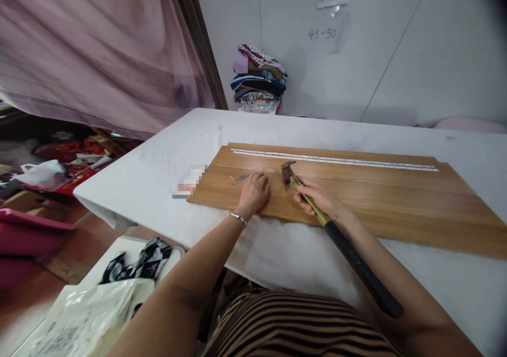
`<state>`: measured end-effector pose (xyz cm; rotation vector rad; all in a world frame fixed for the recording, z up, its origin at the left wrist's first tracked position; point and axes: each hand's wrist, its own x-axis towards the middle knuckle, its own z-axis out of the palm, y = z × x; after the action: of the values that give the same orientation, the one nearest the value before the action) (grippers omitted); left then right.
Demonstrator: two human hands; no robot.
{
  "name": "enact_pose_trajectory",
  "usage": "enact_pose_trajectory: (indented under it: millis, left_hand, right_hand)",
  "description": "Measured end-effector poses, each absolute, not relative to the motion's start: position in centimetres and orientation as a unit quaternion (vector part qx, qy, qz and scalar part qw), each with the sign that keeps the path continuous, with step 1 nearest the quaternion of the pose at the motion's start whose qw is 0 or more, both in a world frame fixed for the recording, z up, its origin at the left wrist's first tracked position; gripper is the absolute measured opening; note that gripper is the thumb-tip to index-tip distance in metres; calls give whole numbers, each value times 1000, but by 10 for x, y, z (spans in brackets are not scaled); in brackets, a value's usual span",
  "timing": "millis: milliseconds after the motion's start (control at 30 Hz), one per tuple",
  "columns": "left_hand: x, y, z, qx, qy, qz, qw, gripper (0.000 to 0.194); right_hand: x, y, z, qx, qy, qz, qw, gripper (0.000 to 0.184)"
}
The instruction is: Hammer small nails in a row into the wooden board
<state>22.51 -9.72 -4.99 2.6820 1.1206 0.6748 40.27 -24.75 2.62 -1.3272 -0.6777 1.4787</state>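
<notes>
In the head view we count one hammer (pixel 343 243), one board (pixel 380 198) on the table (pixel 158 159) and two pale strips (pixel 332 159) along the board's far edge; the nail-like pieces (pixel 240 178) towards its left are too small to count. The right hand (pixel 317 197) grips the hammer above the near edge; the left hand (pixel 254 192) lies palm-down beside the pieces, its hold hidden.

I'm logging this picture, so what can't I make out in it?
All in the head view:
Brown wooden rectangular board: near right corner, cut off by the right edge.
Slim silvery metal pieces: too small to count.
Bare left hand: palm, hidden by its back.
</notes>
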Motion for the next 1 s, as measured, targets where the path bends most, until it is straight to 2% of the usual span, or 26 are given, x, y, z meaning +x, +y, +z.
enact_pose_trajectory:
  millis: [1000]
  left_hand:
    - [226,-97,-50,894,378,229,71,20]
  right_hand:
    - [403,-247,24,-552,-278,610,496,42]
